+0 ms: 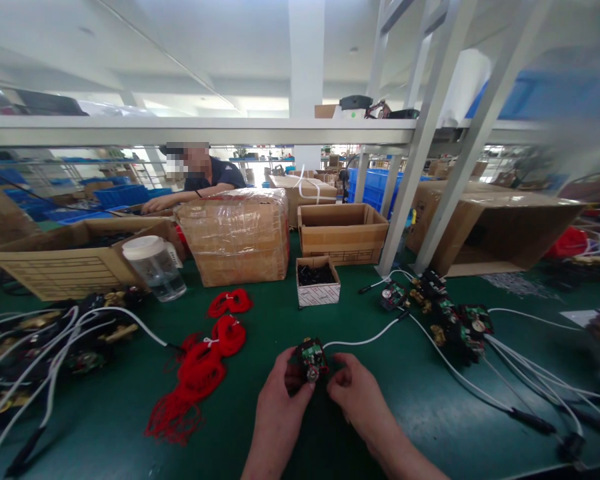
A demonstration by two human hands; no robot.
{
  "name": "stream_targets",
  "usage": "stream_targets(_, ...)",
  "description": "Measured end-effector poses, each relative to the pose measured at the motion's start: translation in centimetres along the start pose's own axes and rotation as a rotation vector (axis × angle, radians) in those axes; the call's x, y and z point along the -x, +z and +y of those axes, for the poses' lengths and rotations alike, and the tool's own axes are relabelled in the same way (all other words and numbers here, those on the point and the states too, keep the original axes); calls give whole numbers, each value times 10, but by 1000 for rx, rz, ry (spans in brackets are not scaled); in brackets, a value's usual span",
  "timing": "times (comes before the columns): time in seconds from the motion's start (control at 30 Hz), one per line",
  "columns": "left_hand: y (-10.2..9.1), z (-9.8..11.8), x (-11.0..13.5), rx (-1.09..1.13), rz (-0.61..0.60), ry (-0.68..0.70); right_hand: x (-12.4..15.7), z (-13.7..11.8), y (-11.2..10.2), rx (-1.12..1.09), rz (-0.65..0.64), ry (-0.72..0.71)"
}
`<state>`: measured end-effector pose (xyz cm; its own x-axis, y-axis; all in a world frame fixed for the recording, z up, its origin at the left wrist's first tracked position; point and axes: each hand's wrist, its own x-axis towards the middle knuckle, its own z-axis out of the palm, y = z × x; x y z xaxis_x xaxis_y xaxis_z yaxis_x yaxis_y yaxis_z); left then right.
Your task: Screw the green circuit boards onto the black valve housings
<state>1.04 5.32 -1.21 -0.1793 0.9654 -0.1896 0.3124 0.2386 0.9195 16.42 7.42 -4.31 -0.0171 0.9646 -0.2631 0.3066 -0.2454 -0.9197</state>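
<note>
My left hand (283, 407) grips a small black device with an exposed green circuit board (311, 359), thumb at its near edge and fingers behind. A white cable (357, 343) runs from the device towards the right. Just right of the device is my right hand (357, 393), its fingers curled in and thumb close to the index finger. Whatever those fingers may hold is too small or hidden to make out. Bundles of red cord (203, 373) lie to the left of my hands. Beyond them stands a small carton of black parts (319, 293).
More circuit-board devices with brass fittings and white cables (463, 327) lie at right, and another heap (45, 347) at left. A plastic jug (155, 270), a wrapped carton (235, 237) and an open carton (343, 240) stand behind, below a shelf (195, 131). A person (215, 177) sits across.
</note>
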Motion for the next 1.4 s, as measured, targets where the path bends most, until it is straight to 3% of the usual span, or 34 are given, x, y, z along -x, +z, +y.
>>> stream_targets(0.1, -1, 2, 1, 1, -3, -12, 3, 5, -17, 224, 37, -125)
stream_targets(0.23, -1, 4, 3, -21, -18, -30, 5, 5, -43, 513, -14, -308)
stream_targets(0.37, -3, 2, -1, -30, -30, -16, -3, -6, -55, 526, 78, -478)
stream_targets(0.57, -7, -6, -12, 4, -66, 13, -31, -37, -39, 252, -169, -387)
stream_targets(0.7, -10, -7, -16, -9, -87, 5, -44, -49, -29, 236, -163, -410)
stream_targets(0.83, -10, -9, -17, 23, -108, 19, -47, -51, -32, 218, -220, -400)
stream_targets(1.07, -9, -9, -18, 28, -91, 22, -38, -40, -40, 252, -274, -373)
stream_targets(1.4, -2, -1, -15, -107, -43, 9, -31, -32, -32, 270, -267, -305)
